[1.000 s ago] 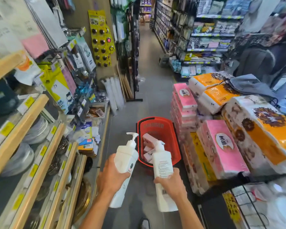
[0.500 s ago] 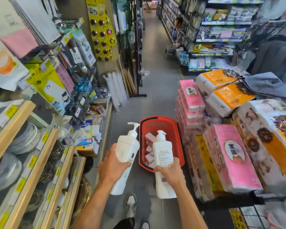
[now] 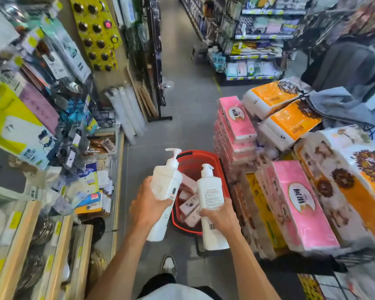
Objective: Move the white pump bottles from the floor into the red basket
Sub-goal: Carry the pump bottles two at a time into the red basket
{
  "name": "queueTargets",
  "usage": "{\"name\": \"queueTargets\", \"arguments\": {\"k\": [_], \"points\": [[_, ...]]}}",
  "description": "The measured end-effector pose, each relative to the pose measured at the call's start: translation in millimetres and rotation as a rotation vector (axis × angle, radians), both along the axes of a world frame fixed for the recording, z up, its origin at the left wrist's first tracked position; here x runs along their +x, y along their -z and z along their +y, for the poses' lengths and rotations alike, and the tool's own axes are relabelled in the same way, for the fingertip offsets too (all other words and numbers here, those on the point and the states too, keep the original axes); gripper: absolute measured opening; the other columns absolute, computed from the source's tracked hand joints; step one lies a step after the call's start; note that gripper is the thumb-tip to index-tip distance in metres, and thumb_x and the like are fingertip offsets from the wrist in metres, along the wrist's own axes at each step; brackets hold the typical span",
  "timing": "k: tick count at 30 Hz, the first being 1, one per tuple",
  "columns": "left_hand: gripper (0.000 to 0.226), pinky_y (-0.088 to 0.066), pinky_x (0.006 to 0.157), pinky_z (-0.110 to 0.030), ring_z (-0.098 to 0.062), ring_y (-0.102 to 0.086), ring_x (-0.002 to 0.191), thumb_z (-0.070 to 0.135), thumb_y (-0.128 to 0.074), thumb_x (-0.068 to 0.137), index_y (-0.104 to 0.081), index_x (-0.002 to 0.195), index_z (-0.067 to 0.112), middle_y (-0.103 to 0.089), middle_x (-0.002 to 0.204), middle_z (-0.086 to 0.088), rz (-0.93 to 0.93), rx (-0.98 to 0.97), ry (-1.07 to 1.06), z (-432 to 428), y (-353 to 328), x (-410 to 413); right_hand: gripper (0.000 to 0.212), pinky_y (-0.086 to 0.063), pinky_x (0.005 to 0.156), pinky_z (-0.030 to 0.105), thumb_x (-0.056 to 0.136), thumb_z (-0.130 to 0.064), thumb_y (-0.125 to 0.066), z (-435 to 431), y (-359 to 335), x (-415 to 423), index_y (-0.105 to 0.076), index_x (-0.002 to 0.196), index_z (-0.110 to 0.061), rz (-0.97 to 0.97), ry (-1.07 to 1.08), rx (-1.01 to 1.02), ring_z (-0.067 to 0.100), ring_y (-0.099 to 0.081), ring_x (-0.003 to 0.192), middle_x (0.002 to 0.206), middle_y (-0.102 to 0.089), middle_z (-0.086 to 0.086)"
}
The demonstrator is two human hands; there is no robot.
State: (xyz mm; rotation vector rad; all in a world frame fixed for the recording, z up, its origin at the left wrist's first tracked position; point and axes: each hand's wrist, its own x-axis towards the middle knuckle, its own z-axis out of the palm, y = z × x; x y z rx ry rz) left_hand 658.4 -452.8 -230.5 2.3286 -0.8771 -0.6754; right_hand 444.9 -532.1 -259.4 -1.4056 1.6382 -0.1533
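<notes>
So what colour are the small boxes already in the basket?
Pale pink boxes, lying inside the red basket; the head view shows them.

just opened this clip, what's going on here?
A person stands in a shop aisle with a white pump bottle in each hand. The left hand grips the left bottle; the right hand grips the right bottle. Both are held upright in the air above the red basket on the floor, which already holds some pink boxes. Neither bottle is in the basket yet.
</notes>
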Motion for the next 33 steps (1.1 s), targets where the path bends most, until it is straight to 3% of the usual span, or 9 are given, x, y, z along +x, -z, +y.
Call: {"name": "queueTargets", "arguments": {"k": [10,16,21,24,28,31,33], "points": [[0.086,-0.051,0.091,-0.045,-0.028,-0.063,0.106,0.043,-0.084,0.062,-0.035,0.132,0.040,-0.061,0.126,0.009,0.058,0.103,0.132,-71.4,23.7,10.4,0.074,-0.048,0.069,0.032,0.070,-0.042,-0.086,-37.0,19.7,6.7,-0.033,0.119,-0.025,0.062,0.135,0.082,0.007,-0.059,0.081,0.098,-0.055,-0.014],[0.086,-0.056,0.084,-0.044,-0.027,-0.066,0.097,0.044,-0.081,0.060,-0.032,0.130,0.043,-0.062,0.122,0.010,0.090,0.161,0.170,-113.8,43.1,7.6,0.079,-0.054,0.082,0.041,0.066,-0.045,-0.086,-72.7,47.6,2.3,-0.034,0.122,-0.024,0.061,0.219,0.160,0.012,-0.061,0.086,0.101,-0.057,-0.008],[0.084,-0.048,0.087,-0.040,-0.027,-0.062,0.110,0.044,-0.081,0.069,-0.034,0.138,0.037,-0.057,0.131,0.011,0.034,0.203,0.175,-142.8,66.5,-0.5,0.074,-0.051,0.081,0.038,0.071,-0.041,-0.085,-103.0,73.9,5.1,-0.031,0.119,-0.024,0.049,0.242,0.198,0.012,-0.059,0.083,0.095,-0.055,-0.010],[0.086,-0.043,0.092,-0.040,-0.024,-0.058,0.118,0.044,-0.081,0.069,-0.035,0.140,0.036,-0.054,0.134,0.009,0.065,0.218,0.146,-154.7,94.0,-7.1,0.075,-0.053,0.090,0.045,0.069,-0.044,-0.085,-116.7,99.8,15.5,-0.030,0.116,-0.027,0.039,0.252,0.232,0.019,-0.062,0.091,0.094,-0.054,-0.011],[0.086,-0.045,0.092,-0.039,-0.023,-0.057,0.118,0.042,-0.082,0.068,-0.035,0.140,0.035,-0.054,0.133,0.009,0.130,0.245,0.152,-171.7,136.5,-14.7,0.075,-0.055,0.088,0.047,0.062,-0.048,-0.085,-123.1,138.7,24.4,-0.040,0.117,-0.026,0.042,0.301,0.310,0.019,-0.066,0.090,0.098,-0.063,-0.010],[0.087,-0.036,0.086,-0.034,-0.019,-0.056,0.120,0.046,-0.082,0.068,-0.036,0.141,0.034,-0.052,0.137,0.010,0.167,0.263,0.153,-189.4,170.0,-16.6,0.078,-0.060,0.082,0.048,0.048,-0.059,-0.084,-127.9,189.3,24.6,-0.057,0.113,-0.028,0.027,0.326,0.361,0.014,-0.073,0.081,0.094,-0.073,-0.009],[0.088,-0.033,0.086,-0.034,-0.019,-0.055,0.121,0.044,-0.082,0.069,-0.036,0.142,0.031,-0.052,0.138,0.010,0.170,0.272,0.163,-201.2,195.5,-17.2,0.079,-0.061,0.080,0.048,0.046,-0.061,-0.083,-128.4,226.3,21.3,-0.058,0.113,-0.028,0.048,0.326,0.382,0.014,-0.073,0.080,0.093,-0.074,-0.010]]}}
